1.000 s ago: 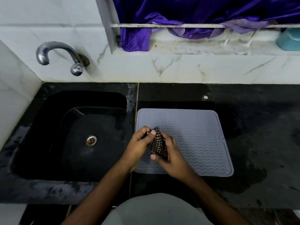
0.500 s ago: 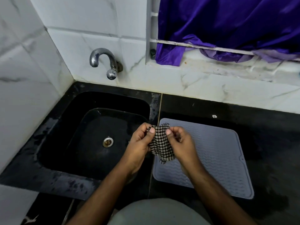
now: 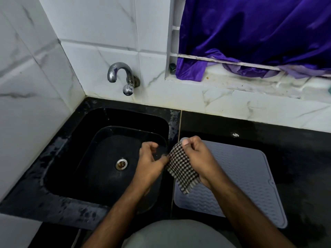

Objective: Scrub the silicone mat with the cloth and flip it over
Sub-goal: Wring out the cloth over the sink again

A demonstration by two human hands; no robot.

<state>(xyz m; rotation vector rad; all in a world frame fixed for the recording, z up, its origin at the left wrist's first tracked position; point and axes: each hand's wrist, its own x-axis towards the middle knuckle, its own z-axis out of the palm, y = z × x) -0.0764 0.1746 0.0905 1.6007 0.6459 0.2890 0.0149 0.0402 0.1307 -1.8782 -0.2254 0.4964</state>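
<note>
Both hands, left and right, seemingly pinch the checked cloth above the mat.

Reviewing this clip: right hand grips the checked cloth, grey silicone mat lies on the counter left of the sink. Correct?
Not quite. The head view shows the silicone mat on the counter to the right of the sink, not left. The right hand does grip the checked cloth.

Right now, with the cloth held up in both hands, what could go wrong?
1. The cloth hangs at the edge of the sink; if the left hand loses its light grip, it may swing or drop in.
2. The counter looks wet, so the silicone mat may slide during scrubbing.
</note>
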